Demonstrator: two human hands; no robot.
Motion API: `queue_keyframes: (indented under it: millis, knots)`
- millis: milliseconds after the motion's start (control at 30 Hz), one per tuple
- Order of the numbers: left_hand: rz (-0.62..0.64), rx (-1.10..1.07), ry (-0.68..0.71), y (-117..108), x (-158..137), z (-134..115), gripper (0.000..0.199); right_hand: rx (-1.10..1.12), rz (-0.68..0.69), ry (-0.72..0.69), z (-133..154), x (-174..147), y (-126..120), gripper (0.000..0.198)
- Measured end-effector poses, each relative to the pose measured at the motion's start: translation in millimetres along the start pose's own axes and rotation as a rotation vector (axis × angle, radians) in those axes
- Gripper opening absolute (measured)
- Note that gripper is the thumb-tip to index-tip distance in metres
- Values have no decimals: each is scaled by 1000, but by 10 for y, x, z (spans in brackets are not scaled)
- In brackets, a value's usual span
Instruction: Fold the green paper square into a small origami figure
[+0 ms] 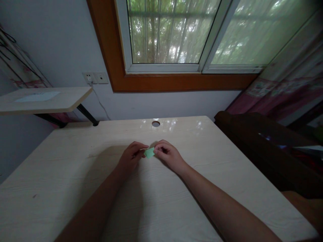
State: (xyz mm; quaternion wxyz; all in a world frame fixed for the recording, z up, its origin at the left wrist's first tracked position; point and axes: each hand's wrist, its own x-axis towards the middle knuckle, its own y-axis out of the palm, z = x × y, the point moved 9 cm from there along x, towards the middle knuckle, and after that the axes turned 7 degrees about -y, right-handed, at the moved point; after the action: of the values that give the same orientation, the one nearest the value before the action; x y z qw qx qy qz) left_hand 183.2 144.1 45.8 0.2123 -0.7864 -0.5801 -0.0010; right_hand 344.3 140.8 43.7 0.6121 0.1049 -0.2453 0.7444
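A small piece of light green paper [149, 153] is held between my two hands over the far middle of the pale wooden table [161, 198]. My left hand [131, 155] pinches its left end between thumb and fingers. At the right end, the thumb and fingertips of my right hand [169, 154] are closed on the same paper. Parts of both ends are hidden by the fingers. A thin pale edge shows beside the left fingertips; whether it belongs to the green paper I cannot tell.
A round cable hole [155, 124] lies near the table's back edge. On the left, a raised shelf [73, 101] on black legs carries a pale sheet [37, 96]. Behind are a wall socket [95, 78] with a cord and a window. Dark wooden furniture [252, 148] stands at the right.
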Motion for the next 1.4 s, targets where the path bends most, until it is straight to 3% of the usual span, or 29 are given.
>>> queue_keyframes:
  millis: [400,800,1200,1400]
  knots:
    - [197,191,12,146,-57,-90,26,73,-97,98,-160,-12,-75,18]
    - [216,194,-106,182,-40,83,26,117,-26,148,-238,-55,43,20]
    - [212,234,-101,179,-36,75,23,153,0,167,-207,-47,63,20]
    - [150,284,-98,135,-21,86,15,180,-13,166,-207,-45,67,18]
